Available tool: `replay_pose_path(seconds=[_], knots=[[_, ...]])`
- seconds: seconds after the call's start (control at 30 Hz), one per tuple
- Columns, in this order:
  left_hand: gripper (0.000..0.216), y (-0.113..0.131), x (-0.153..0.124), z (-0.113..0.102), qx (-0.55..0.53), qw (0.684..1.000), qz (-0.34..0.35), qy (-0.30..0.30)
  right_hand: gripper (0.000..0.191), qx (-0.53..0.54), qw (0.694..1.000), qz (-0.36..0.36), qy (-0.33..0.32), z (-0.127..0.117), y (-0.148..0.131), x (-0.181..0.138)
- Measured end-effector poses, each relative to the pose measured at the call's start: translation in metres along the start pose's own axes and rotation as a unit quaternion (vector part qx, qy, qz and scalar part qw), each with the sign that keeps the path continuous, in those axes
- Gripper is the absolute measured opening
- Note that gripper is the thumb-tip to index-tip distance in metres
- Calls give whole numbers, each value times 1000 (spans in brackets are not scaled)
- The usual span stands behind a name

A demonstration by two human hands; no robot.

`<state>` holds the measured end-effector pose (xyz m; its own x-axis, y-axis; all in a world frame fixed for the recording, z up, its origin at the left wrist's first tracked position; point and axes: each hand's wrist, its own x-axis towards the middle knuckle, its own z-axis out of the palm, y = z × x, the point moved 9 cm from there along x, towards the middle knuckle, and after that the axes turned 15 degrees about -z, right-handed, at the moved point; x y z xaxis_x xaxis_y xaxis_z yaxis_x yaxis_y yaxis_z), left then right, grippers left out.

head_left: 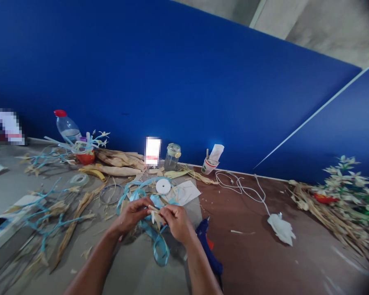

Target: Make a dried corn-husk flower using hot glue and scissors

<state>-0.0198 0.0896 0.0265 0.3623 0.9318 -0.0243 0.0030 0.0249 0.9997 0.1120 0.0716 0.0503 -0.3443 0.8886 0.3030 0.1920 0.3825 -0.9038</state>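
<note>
Close together above the table's middle, my left hand and my right hand both pinch a small pale piece of dried husk between thumb and fingers. Its exact form is partly covered by my fingertips. Light blue ribbon loops below and behind the hands. A white spool lies just beyond them, beside a white sheet of paper. To the right of my right forearm rests a blue glue gun.
Blue-wrapped stems and dried husks spread across the left side. A red-capped bottle, a glass jar and a cup stand along the blue partition. A white cable and crumpled tissue lie right; white flowers beyond.
</note>
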Motion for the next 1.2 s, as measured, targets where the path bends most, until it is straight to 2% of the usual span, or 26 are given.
replay_pose_path(seconds=[0.3, 0.43, 0.5, 0.63, 0.7, 0.83, 0.97, 1.07, 1.2], knots=[[15, -3, -1, -6, -25, 1000, -10, 13, 38, 16, 1000, -4, 11, 0, -1, -1], [16, -8, 0, -12, -42, 999, -22, 21, 36, 58, 998, 13, 27, -4, 3, -3], [17, -10, 1, -18, -66, 997, -23, 41, 36, 103, 993, 32, 57, -11, 6, -4], [21, -13, 0, -36, -158, 978, -33, 135, 43, 160, 975, 54, 144, -30, 12, -6], [23, -14, -2, -40, -200, 965, -32, 170, 46, 131, 979, 33, 151, -33, 9, -5], [26, -10, -3, -35, -205, 961, -24, 183, 42, 0, 992, -52, 113, -22, -10, -1], [23, -8, -5, -34, -211, 958, -11, 194, 34, -95, 988, -89, 86, -10, -19, 0], [21, -10, -4, -29, -212, 960, -11, 181, 33, -116, 984, -107, 78, -6, -24, 2], [21, -15, 1, -15, -206, 970, -29, 122, 31, -124, 984, -121, 50, -2, -31, 3]])
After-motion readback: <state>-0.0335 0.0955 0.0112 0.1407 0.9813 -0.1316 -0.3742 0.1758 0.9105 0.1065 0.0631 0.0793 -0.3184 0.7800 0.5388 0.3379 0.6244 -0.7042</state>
